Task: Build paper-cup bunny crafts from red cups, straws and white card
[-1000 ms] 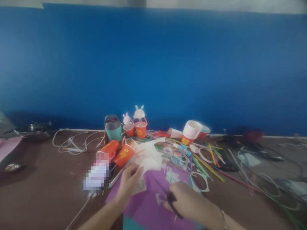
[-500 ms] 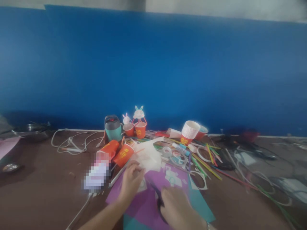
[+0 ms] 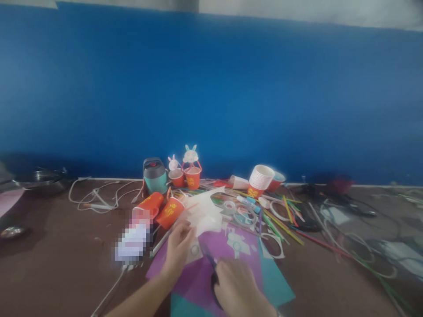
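My left hand [image 3: 178, 248] has its fingers curled at the edge of a small piece of paper [image 3: 194, 251], which bears a round outline. Wrapped round the dark handles of the scissors [image 3: 214, 284] is my right hand [image 3: 236, 281]; the blades point up and left toward that paper. Blur hides how far apart the blades are. Beneath both hands lies a purple sheet [image 3: 194, 284], over a teal sheet [image 3: 277, 279]. White paper cutouts [image 3: 238, 243] rest on the purple sheet, and a larger white sheet [image 3: 208, 215] lies beyond my left hand.
Two orange paper cups [image 3: 170, 212] lie tipped at the left, near a teal-and-grey container [image 3: 155, 176]. Farther back, rabbit figures [image 3: 191, 155] stand at cups. A cup stack [image 3: 261, 179], tape rolls [image 3: 246, 215] and coloured sticks [image 3: 282, 226] spread rightward. White cables [image 3: 95, 198] trail left.
My right hand and the scissors have shifted slightly left. The small paper beside my left fingers has risen a little, and its round outline shows more clearly.
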`<action>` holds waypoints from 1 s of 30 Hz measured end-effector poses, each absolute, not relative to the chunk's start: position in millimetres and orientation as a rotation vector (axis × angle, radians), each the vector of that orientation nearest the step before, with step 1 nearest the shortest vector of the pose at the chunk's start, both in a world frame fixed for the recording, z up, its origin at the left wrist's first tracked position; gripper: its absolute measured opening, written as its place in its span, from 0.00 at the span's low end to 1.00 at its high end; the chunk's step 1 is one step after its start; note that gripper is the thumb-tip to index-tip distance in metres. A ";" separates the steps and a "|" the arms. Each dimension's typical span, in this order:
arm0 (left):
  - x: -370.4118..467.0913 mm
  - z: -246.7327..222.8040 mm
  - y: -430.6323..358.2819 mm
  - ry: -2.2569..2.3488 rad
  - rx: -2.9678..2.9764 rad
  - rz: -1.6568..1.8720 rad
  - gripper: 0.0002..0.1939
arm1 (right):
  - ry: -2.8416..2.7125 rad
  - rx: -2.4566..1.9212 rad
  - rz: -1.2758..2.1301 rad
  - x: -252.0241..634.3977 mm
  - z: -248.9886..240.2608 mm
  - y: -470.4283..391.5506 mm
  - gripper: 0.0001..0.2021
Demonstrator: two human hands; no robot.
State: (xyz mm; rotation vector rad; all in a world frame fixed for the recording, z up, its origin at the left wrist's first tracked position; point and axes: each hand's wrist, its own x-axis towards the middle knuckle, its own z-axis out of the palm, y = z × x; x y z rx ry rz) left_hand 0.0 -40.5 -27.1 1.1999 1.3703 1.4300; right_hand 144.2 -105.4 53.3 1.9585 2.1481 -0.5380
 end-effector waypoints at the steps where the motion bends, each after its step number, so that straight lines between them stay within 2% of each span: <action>1: 0.1 -26.0 -40.9 1.379 1.206 1.427 0.19 | 2.153 1.973 -0.517 147.1 52.2 -105.4 0.14; 19: 3.7 -20.3 -58.0 1.307 1.623 1.320 0.10 | 2.159 2.232 -0.622 127.4 29.6 -98.5 0.14; 23: 3.5 -13.8 -62.1 1.272 1.461 1.419 0.08 | 2.150 2.275 -0.658 128.2 26.4 -94.2 0.14; 30: 1.0 -12.2 -60.2 1.254 1.150 1.345 0.13 | 2.123 2.418 -0.801 129.3 17.7 -93.1 0.14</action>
